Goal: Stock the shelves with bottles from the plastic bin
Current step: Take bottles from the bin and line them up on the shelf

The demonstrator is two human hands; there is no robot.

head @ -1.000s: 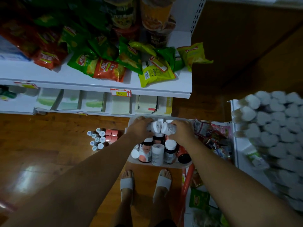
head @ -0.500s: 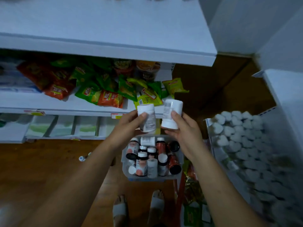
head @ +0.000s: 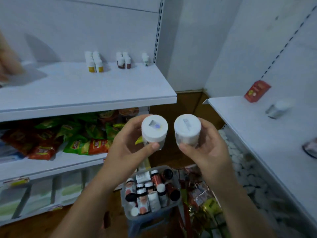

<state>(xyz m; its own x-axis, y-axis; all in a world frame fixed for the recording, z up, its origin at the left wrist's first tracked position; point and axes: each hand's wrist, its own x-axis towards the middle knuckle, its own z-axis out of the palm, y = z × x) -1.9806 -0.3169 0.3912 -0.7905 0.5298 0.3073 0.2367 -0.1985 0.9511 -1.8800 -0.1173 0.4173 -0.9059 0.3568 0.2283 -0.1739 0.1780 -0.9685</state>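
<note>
My left hand [head: 127,148] grips a white bottle [head: 154,128], its round cap facing me. My right hand [head: 208,148] grips a second white bottle [head: 187,130] beside it, a small gap between the two. Both are held up in front of the white upper shelf [head: 96,93], just below its front edge. Below my hands the clear plastic bin [head: 151,215] holds several more bottles with white and black caps. On the upper shelf stand a group of yellow-labelled bottles [head: 94,63], a group of dark-labelled bottles [head: 123,61] and one small bottle [head: 145,59].
Snack bags [head: 77,140] fill the shelf below. A second white shelf [head: 267,134] on the right carries a red box [head: 256,91] and a white bottle [head: 277,109]. White packs [head: 240,162] lie under it. Another person's arm [head: 7,62] shows at far left.
Both hands lifted a white bottle each out of the bin and raised them to the upper shelf's height. My view tilted up from the floor to the shelves.
</note>
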